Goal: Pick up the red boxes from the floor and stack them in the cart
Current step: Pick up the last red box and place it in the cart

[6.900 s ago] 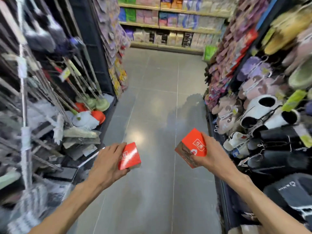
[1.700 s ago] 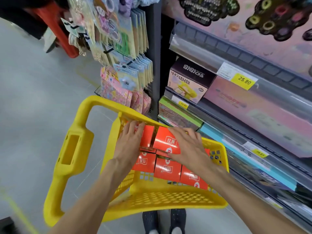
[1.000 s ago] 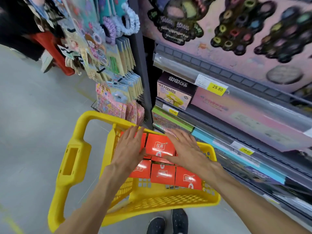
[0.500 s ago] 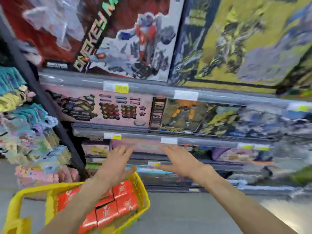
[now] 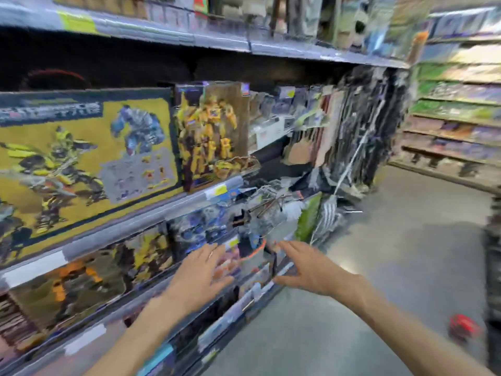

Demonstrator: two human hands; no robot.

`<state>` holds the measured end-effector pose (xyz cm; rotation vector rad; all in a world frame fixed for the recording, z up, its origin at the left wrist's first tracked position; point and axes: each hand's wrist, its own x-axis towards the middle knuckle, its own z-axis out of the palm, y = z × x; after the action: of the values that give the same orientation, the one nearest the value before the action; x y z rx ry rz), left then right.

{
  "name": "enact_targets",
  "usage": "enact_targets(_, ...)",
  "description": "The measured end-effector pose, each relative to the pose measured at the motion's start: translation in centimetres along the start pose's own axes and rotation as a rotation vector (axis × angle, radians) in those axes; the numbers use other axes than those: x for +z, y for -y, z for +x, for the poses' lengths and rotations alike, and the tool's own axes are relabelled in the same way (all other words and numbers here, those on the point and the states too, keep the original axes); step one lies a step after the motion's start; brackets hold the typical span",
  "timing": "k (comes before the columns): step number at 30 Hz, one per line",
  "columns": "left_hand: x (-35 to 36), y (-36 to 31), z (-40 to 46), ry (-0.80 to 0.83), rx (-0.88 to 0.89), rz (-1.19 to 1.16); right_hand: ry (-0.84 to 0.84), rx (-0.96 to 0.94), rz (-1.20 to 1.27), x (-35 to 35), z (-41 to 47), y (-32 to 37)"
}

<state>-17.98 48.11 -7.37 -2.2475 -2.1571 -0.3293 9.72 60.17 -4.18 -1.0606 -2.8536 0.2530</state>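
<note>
Fingers (image 5: 217, 251) spread, both hands empty, red box (image 5: 465, 325) on floor (image 5: 393, 253)

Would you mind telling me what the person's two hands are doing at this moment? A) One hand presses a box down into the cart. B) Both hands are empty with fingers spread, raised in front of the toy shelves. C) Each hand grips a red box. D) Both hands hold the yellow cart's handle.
B: the left hand and right hand are open and hold nothing; a blurred red box lies on the floor.
</note>
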Motion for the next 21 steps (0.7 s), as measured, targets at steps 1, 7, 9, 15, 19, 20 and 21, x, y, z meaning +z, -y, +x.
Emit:
enact_targets(1, 0.3, -2.1, 3.1, 0.003, 0.045, -0.019, -0.025, 0.051, -0.008, -0.9, -1.1, -3.0)
enact_targets(7, 3.0, -15.5, 19.0, 0.005, 0.271, -0.015, -0.117, 0.332, -0.096, -6.1, -7.6, -19.3)
enact_targets(9, 3.8, -19.9, 23.2, -0.008, 0.341, -0.039, -0.137, 0.419, -0.1, -7.9, -9.9, -23.4)
enact_targets(15, 5.7, -30.3, 33.9, -0.048, 0.513, -0.098, -0.17, 0.595, -0.127, -11.4, -15.2, -34.2)
enact_targets(19, 8.4, -33.9, 41.6, -0.048, 0.592, -0.105, -0.219, 0.679, -0.158, -12.2, -16.5, -41.1)
enact_targets(20, 9.1, -34.5, 43.8, -0.051, 0.61, -0.106, -0.234, 0.698, -0.173, -12.3, -16.5, -42.8)
enact_targets(21, 9.8, -35.1, 46.0, -0.048, 0.623, -0.103, -0.245, 0.713, -0.191, -12.5, -16.3, -44.6)
